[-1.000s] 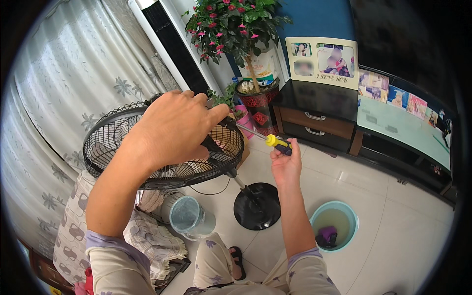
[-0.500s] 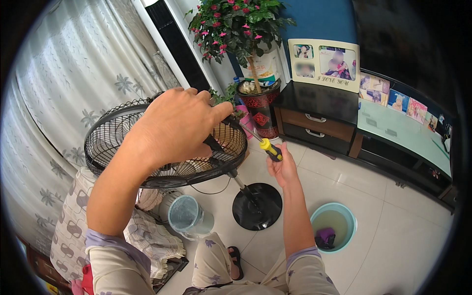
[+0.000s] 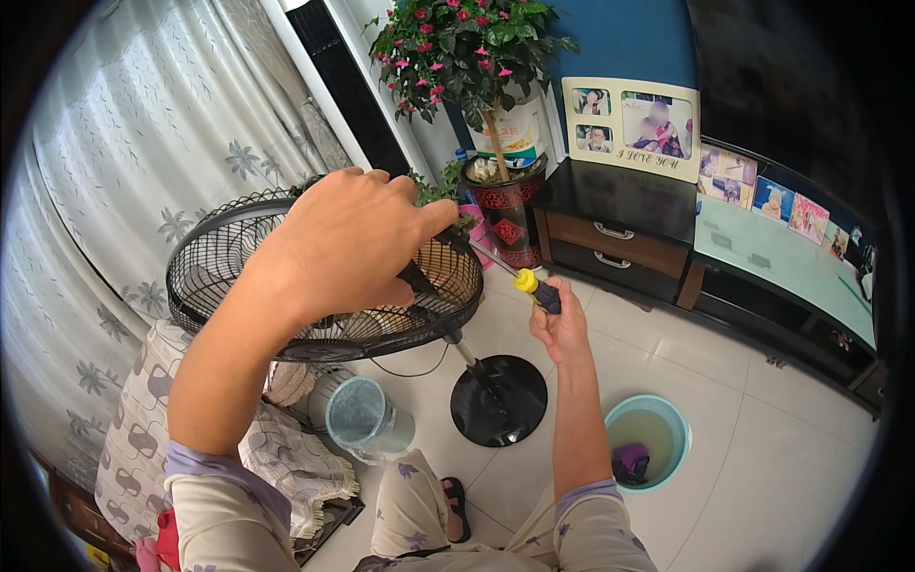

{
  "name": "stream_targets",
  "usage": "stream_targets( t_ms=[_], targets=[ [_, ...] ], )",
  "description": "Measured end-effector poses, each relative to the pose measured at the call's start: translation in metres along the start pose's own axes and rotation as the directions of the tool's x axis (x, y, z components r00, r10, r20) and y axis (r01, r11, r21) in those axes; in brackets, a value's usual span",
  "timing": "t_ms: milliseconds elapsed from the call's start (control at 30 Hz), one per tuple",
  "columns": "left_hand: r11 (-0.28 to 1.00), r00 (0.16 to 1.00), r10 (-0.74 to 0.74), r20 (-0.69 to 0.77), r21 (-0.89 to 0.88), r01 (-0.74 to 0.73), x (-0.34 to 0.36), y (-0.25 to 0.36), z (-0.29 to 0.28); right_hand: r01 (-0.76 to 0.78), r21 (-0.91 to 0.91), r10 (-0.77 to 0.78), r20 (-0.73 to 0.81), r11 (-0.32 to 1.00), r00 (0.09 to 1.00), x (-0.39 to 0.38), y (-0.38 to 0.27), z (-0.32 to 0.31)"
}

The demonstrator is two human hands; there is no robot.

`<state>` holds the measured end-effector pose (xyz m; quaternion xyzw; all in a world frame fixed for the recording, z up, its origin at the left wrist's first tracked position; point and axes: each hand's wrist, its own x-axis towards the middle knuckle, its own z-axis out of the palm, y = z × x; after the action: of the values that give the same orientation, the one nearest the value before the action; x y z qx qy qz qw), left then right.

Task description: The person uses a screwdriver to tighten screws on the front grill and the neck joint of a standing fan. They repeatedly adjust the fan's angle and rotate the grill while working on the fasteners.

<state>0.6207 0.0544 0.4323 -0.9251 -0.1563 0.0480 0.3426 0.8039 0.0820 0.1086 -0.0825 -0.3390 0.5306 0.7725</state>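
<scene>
A black pedestal fan stands in front of me, its wire-caged head tilted. My left hand is curled over the middle of the fan head, and its fingertips are partly hidden behind the fan parts. In my right hand is a screwdriver with a yellow and black handle, held by the handle's end. Its metal shaft points up and left, and the tip meets a dark part of the fan next to my left hand. Beneath the head, a pole runs down to a round black base.
A grey-blue bucket stands left of the base; a light blue basin with murky water and a purple cloth is at right. Behind are a potted flowering plant and a black drawer cabinet. A covered seat is at left.
My right hand and the screwdriver handle have shifted slightly to the right, and the fingers now close around the handle's end. My left hand stays on the fan.
</scene>
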Motion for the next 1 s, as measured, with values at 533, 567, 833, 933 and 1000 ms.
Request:
stream_targets(
  t_ms=[533, 567, 833, 933, 1000],
  targets=[
    [1.000, 0.999, -0.027, 0.034, 0.000, 0.027, 0.003, 0.001, -0.002, -0.071, 0.066, 0.065, 0.094, 0.995, 0.993, -0.001, -0.004, -0.001],
    [1.000, 0.999, -0.029, 0.031, 0.000, 0.029, 0.002, 0.001, -0.001, -0.038, 0.059, 0.033, 0.082, 0.998, 0.996, -0.001, -0.004, 0.003],
    [1.000, 0.999, -0.024, 0.025, 0.005, 0.023, 0.003, 0.001, 0.002, 0.153, -0.054, -0.159, -0.126, 0.987, 0.979, 0.000, -0.002, 0.026],
    [1.000, 0.999, -0.031, 0.023, 0.005, 0.030, 0.004, 0.003, 0.001, 0.050, -0.081, -0.052, -0.020, 0.995, 0.998, -0.001, 0.000, 0.002],
    [0.999, 0.999, -0.036, 0.030, 0.005, 0.036, 0.002, 0.000, 0.001, -0.024, 0.001, 0.024, -0.006, 1.000, 1.000, -0.001, -0.001, 0.002]
  ],
)
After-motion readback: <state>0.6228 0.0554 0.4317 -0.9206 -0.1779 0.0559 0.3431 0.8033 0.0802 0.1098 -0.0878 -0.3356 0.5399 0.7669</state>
